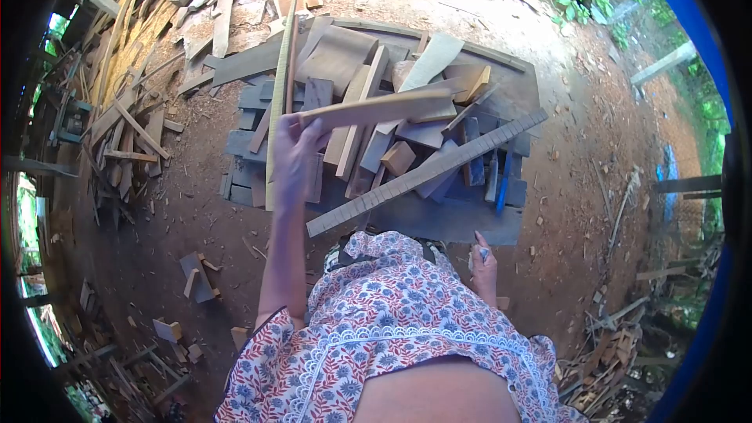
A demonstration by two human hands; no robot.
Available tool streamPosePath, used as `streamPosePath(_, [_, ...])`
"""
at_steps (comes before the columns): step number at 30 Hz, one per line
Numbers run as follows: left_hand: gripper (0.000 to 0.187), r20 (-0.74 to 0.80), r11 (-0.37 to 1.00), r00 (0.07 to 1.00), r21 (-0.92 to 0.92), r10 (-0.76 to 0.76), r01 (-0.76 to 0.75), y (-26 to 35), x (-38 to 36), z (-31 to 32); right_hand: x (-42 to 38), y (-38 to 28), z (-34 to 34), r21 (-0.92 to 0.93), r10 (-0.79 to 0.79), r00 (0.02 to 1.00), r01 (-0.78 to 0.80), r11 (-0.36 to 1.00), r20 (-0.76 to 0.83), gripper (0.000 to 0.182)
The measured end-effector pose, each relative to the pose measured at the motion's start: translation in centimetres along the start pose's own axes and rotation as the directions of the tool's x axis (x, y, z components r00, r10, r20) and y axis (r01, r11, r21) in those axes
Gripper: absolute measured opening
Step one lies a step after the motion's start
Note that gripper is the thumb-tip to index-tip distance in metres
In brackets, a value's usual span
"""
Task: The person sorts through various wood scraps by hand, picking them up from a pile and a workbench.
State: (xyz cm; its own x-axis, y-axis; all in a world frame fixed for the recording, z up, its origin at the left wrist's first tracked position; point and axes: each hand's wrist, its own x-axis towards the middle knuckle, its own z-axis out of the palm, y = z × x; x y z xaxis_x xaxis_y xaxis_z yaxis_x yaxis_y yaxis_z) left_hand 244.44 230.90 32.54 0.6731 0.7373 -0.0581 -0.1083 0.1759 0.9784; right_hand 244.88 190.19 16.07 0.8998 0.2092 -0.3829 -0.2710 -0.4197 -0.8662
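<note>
My left hand [296, 139] is closed on one end of a wooden board [376, 108], which is lifted over a heap of wood pieces and reaches to the right. Under it are planks, a square block [398, 158] and a pale board [433, 60]. A long, evenly marked strip of wood [427, 175] lies slantwise across the near side of the heap. Near the right front corner of the work table [478, 225], my right hand [483, 261] is curled with the index finger raised; it grips something small and pale that I cannot make out.
Long planks [125, 39] lean at the upper left, with scrap wood [129, 141] below. Wood pieces [196, 278] lie on the dirt floor at the lower left. At the lower right is another scrap pile [615, 348]. Blue sheeting [693, 16] borders the right.
</note>
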Motion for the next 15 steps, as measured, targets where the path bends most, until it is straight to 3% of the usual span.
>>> streamPosePath(2, [0.025,0.016,0.994,0.998,-0.089,-0.056,0.058,-4.6,1.9,1.3,0.3,-0.3,0.0,0.027,-0.058,0.998,0.059,0.998,-0.025,0.04])
streamPosePath(4, [0.028,-0.071,0.953,0.967,-0.199,-0.245,0.227,-8.6,2.9,4.5,0.1,-1.8,0.5,0.191,0.082,0.994,-0.066,0.979,-0.076,0.04])
streamPosePath(5, [0.027,-0.043,0.829,0.966,-0.524,-0.254,0.195,-14.3,4.5,5.7,0.0,-2.6,0.7,0.179,0.065,0.997,-0.055,0.982,-0.047,0.04])
streamPosePath(9, [0.035,-0.068,0.61,0.813,-0.697,-0.579,0.376,-21.2,6.1,8.7,-0.4,-3.4,0.4,0.095,0.019,1.0,-0.017,0.995,-0.023,0.04])
streamPosePath(11, [0.044,-0.029,0.653,0.851,-0.656,-0.524,0.379,-21.7,4.8,8.5,-0.8,-3.2,0.3,0.069,0.066,0.997,-0.063,0.996,-0.034,0.04])
streamPosePath(13, [0.052,0.214,0.371,0.569,-0.57,-0.794,0.733,-21.5,3.3,7.9,-1.4,-3.2,0.2,0.073,0.05,0.999,-0.048,0.996,-0.02,0.04])
streamPosePath(14, [0.059,0.221,0.399,0.513,-0.408,-0.829,0.821,-22.0,2.3,7.2,-1.6,-3.2,0.1,0.087,0.033,0.999,-0.031,0.996,-0.014,0.041])
streamPosePath(15, [0.059,0.22,0.398,0.512,-0.409,-0.83,0.821,-20.7,0.8,6.1,-1.6,-2.8,0.1,0.086,0.034,0.999,-0.033,0.996,-0.013,0.041])
